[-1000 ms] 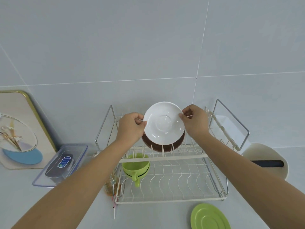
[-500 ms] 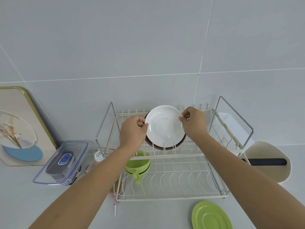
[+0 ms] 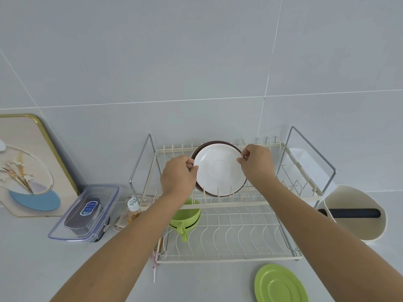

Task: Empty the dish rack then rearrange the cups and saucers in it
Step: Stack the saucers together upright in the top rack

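A white saucer stands on edge in the upper tier of the two-tier wire dish rack, just in front of a brown saucer whose rim shows behind it. My left hand pinches the white saucer's left rim and my right hand pinches its right rim. A green cup sits in the lower tier at the left, partly hidden by my left forearm. On the counter in front of the rack lies a green saucer.
A clear lidded plastic box and a small bottle stand left of the rack. A framed picture leans on the wall at far left. A cream container with a black handle sits to the right.
Both hands have lowered the white saucer into the upper tier's slots, so it now stands lower against the brown saucer.
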